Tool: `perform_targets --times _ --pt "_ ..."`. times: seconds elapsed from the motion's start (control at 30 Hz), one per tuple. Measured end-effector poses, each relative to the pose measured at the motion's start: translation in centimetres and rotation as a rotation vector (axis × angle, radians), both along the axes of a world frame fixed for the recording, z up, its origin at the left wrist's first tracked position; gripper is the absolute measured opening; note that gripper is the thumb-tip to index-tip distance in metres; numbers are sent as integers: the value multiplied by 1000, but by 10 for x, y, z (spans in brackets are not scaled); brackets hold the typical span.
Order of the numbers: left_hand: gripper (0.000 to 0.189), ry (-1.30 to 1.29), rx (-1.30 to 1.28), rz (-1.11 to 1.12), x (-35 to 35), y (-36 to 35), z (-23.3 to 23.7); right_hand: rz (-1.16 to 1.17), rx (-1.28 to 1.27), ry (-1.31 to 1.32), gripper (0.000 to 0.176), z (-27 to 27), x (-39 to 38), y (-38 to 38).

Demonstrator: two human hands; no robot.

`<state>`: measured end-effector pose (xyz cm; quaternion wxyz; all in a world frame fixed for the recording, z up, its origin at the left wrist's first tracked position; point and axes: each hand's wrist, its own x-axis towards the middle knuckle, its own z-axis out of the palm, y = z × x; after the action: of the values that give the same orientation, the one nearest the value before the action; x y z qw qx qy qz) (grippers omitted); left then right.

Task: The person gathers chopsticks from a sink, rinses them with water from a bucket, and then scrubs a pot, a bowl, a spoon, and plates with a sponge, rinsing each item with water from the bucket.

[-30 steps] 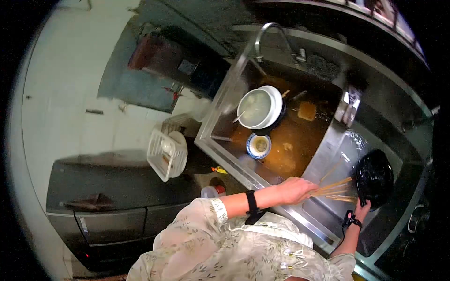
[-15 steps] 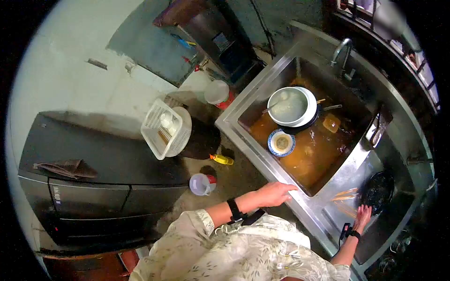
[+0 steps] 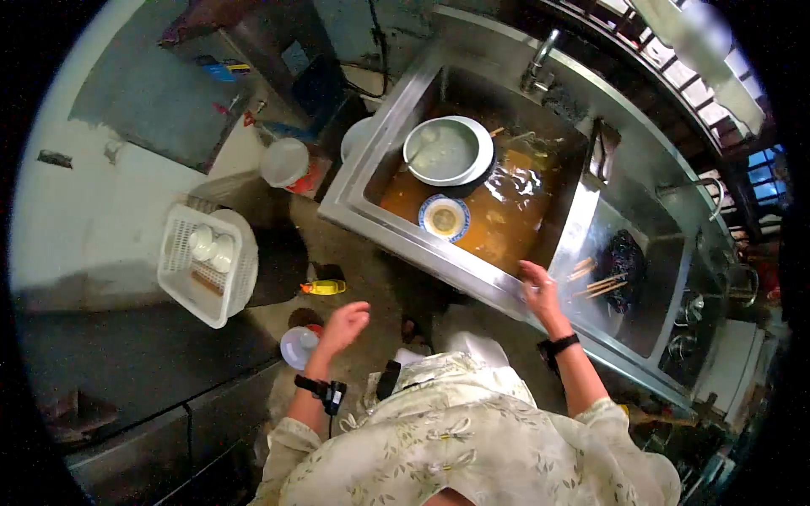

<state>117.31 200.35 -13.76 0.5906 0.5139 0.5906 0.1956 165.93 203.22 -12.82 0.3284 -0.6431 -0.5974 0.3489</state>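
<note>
My left hand point(image 3: 344, 327) hangs in the air left of the sink, its fingers curled together with nothing visible in them. My right hand point(image 3: 540, 291) is over the near rim of the steel sink point(image 3: 396, 229), fingers loosely bent and apart, holding nothing I can see. In the sink's brownish water sits a white pot point(image 3: 485, 152) holding cloudy liquid and a spoon. A blue-and-white bowl point(image 3: 444, 218) is beside it. Several chopsticks point(image 3: 604, 285) lie in the right-hand basin, some across a wrinkled black thing point(image 3: 626, 261) like a plastic bag.
A faucet point(image 3: 540, 63) stands at the sink's back edge. Left of the sink are a white basket point(image 3: 181, 274) with bowls, a yellow bottle point(image 3: 324, 287), a lidded bucket point(image 3: 285, 163) and a plastic cup point(image 3: 297, 347). A cleaver-like blade point(image 3: 602, 152) rests by the divider.
My right hand has left the black thing and moved to the sink's near rim. My left hand has come off the rim and swung left. Several chopsticks now lie across the black thing. The view has turned right.
</note>
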Motion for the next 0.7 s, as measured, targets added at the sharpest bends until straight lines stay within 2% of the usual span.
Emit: perform_targets --times 0.07,0.13,0.17,0.2,0.3,0.4,0.47,0.53,0.6,0.7 --pt "40 -101 -163 227 -17 22 -7 226 104 -222 44 22 -38 16" --pt "41 -104 -104 314 -24 37 14 431 107 -217 53 30 -62 31" --pt "42 -161 -109 415 -25 43 24 502 186 -280 61 29 -72 39" --pt "43 -214 -120 518 -32 44 32 571 165 -233 64 30 -84 51" --pt "44 -253 -79 686 -55 56 48 674 250 -226 69 29 -115 74" --pt "42 -276 -95 848 -83 83 65 749 232 -248 75 33 -150 97" --pt "44 -298 -85 926 -102 104 61 825 249 -245 82 32 -178 113" --pt "42 -482 -65 1031 -128 136 42 882 217 -303 87 36 -202 130" --pt "38 -484 -37 1053 -145 167 40 874 196 -313 91 37 -224 137" --pt "40 -684 44 1003 -186 235 32 870 119 -348 100 29 -250 156"
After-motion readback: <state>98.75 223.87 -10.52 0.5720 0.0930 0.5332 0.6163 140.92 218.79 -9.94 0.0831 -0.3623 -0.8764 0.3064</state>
